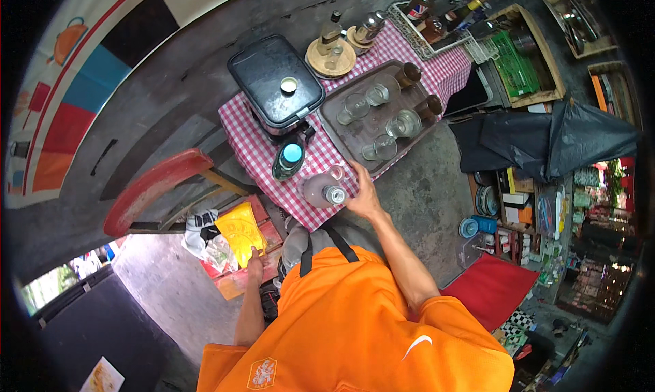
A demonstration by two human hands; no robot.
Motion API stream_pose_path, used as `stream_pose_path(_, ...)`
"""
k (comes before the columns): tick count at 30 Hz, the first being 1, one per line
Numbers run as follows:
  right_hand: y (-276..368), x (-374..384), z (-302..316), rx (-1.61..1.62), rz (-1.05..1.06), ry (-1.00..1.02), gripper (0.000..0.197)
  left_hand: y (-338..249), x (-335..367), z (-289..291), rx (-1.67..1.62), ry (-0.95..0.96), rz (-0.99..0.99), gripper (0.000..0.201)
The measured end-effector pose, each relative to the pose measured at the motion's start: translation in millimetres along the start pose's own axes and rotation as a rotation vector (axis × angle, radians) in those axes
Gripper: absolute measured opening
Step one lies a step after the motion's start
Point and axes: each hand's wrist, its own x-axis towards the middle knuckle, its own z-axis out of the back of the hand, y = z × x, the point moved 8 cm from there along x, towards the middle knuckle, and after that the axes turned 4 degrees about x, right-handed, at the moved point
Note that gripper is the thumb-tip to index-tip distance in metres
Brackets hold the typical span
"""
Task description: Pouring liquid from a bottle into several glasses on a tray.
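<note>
On a red-and-white checkered tablecloth (240, 129), my right hand (364, 195) reaches in beside a clear glass bottle (319, 191), thumb and fingers apart. A small clear glass (335, 173) is close to its fingertips; whether they touch is unclear. Down at the left, my left hand (256, 264) has its fingers closed at the lower edge of a yellow cloth or bag (240, 232), which lies on a red wooden seat (269, 231). A dark bottle with a blue cap (290, 158) stands beside the clear bottle.
Several glasses stand or lie on a brown tray (353, 138). Behind the blue-capped bottle is a black-lidded box (273, 71) with a small round tin (288, 85). A wire basket (426, 47) of bottles sits at the far end. A red curved chair back (153, 187) rises at left.
</note>
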Motion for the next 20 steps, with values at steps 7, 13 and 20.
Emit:
stream_pose_path(7,-57.8,3.5,-13.4,-0.039,-0.343,0.079,0.073,1.5,6.5,28.0,0.053,-0.056,0.016,0.078)
stream_pose_path(13,-64.1,18.3,-28.1,-0.070,-0.184,0.145,0.056,16.8,-3.9,26.4,-0.039,-0.096,0.053,0.076)
stream_pose_path(20,-68.3,25.9,-34.1,-0.037,-0.006,0.280,0.059,55.0,-25.7,-12.3,-0.245,-0.153,0.159,0.076)
